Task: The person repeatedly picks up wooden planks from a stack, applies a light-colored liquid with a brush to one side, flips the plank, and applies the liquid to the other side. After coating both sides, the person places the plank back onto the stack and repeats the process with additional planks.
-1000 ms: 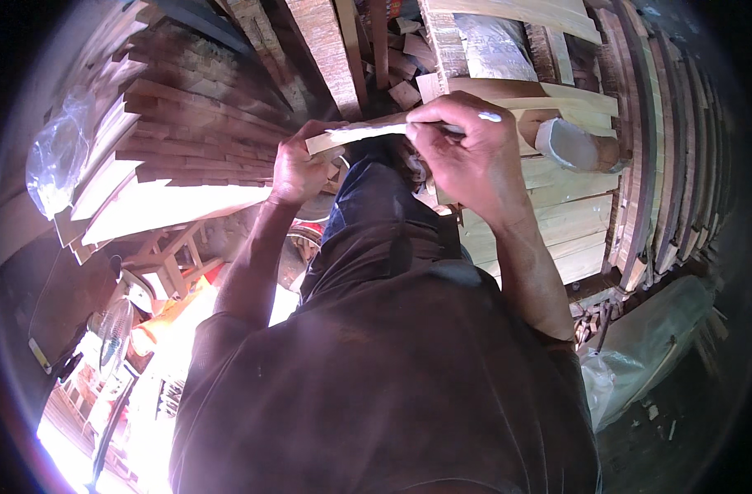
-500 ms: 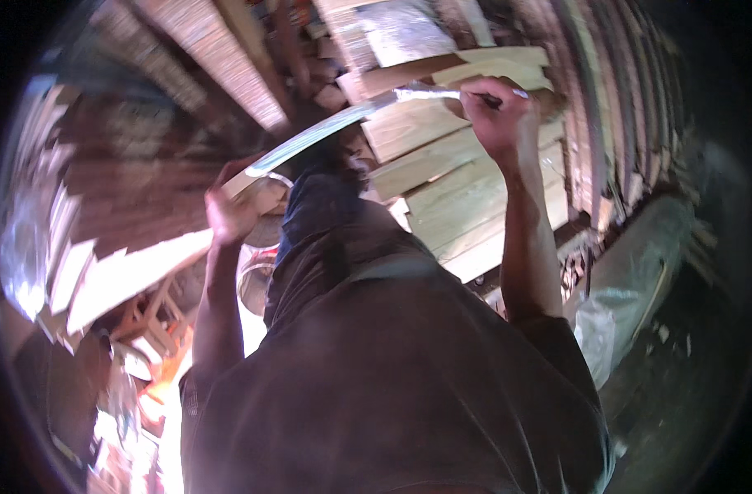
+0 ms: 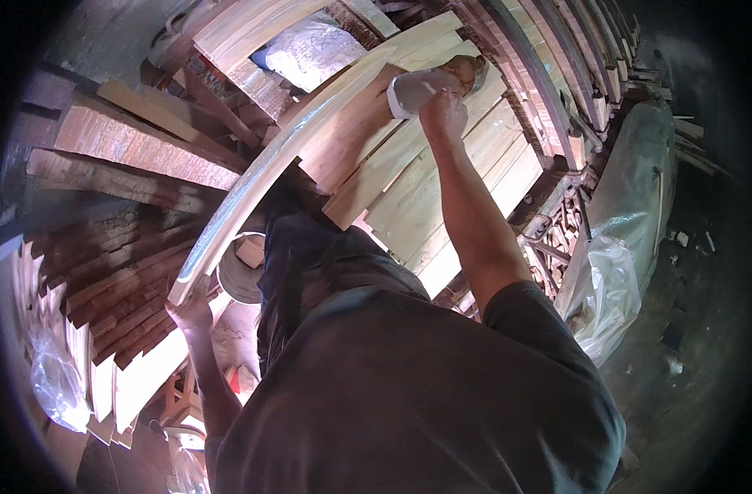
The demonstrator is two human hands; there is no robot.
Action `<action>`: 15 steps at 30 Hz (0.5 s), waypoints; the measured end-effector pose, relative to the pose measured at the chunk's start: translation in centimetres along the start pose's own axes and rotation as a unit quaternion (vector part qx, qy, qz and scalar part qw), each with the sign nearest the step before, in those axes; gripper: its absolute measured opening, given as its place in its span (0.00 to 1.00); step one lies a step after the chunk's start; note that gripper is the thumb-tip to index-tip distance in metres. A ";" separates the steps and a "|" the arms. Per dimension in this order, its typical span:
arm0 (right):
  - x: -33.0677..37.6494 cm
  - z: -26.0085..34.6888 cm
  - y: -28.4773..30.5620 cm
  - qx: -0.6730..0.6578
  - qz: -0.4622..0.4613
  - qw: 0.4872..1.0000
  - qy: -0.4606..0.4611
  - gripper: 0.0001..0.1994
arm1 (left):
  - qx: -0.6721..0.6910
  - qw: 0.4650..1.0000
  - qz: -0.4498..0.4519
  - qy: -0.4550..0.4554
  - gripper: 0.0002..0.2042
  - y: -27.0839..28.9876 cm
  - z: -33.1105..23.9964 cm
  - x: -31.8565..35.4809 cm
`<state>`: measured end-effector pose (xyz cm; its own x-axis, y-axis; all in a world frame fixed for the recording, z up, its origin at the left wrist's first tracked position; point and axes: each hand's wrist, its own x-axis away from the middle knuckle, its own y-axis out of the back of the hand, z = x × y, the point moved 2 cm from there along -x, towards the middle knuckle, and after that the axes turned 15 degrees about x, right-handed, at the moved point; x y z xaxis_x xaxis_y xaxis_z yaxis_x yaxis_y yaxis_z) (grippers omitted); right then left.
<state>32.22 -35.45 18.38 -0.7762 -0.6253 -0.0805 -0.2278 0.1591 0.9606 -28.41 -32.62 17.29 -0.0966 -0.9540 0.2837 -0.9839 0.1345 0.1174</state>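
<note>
Workpiece: we hold a long pale curved wooden strip point(image 3: 261, 169); long axis runs 7 to 1 o'clock.
Left hand point(image 3: 191, 311): closed on the 7 o'clock end.
Right hand point(image 3: 443, 115): at the 1 o'clock end, near a grey cup point(image 3: 417, 89); grip state unclear.

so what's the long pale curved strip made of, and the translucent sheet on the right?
Long pale curved strip: looks like bare, unfinished wood, going by its light matte face and the similar planks stacked around it. The left hand grips its lower end. Translucent sheet: probably thin plastic film, being wrinkled, glossy and see-through over a bundle.
</note>
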 end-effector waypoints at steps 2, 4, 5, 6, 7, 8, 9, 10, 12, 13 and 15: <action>-0.4 0.8 -0.3 -0.019 0.028 0.999 -0.027 0.10 | 0.005 1.000 -0.019 -0.005 0.15 -1.1 -1.8 0.4; -0.3 1.5 -0.3 -0.013 0.013 0.999 0.036 0.09 | 0.005 0.999 -0.039 -0.002 0.13 -1.8 -2.5 1.0; -0.6 1.6 -0.1 -0.007 0.028 0.998 0.059 0.09 | 0.005 0.999 -0.048 -0.001 0.12 -2.0 -2.8 1.2; -0.9 1.5 0.1 0.001 0.040 0.996 0.085 0.09 | -0.005 0.999 -0.044 -0.005 0.12 -2.4 -3.2 1.4; -1.2 1.1 0.0 -0.004 0.043 0.995 0.087 0.10 | -0.015 0.999 -0.039 -0.009 0.12 -2.8 -3.7 1.5; -1.5 0.4 -0.5 -0.009 0.045 0.995 0.088 0.12 | -0.024 0.999 -0.034 -0.013 0.12 -3.0 -4.2 1.4; -1.8 -0.5 -1.0 -0.014 0.047 0.995 0.091 0.13 | -0.026 0.999 -0.024 -0.010 0.11 -3.3 -4.5 1.3; -1.9 -1.9 -1.9 -0.082 0.052 0.992 0.083 0.12 | -0.034 0.999 -0.021 -0.014 0.10 -3.4 -4.2 1.3; -1.4 -4.3 -3.1 -0.230 0.088 0.969 0.028 0.11 | -0.052 0.998 -0.011 -0.024 0.09 -3.1 -3.2 0.8; -0.9 -3.8 -1.9 -0.310 0.113 0.944 -0.016 0.11 | -0.033 0.999 -0.022 -0.008 0.09 -2.8 -2.8 1.0; 1.7 -3.9 0.9 -0.474 0.203 0.838 -0.178 0.09 | 0.008 0.999 -0.039 0.024 0.09 -2.4 -2.0 1.1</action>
<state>32.99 -39.37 20.17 -0.8413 -0.3712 0.3930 0.5362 -0.4799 0.6944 -25.81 -33.45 19.23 -0.0125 -0.9474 0.3198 -0.9905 0.0555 0.1259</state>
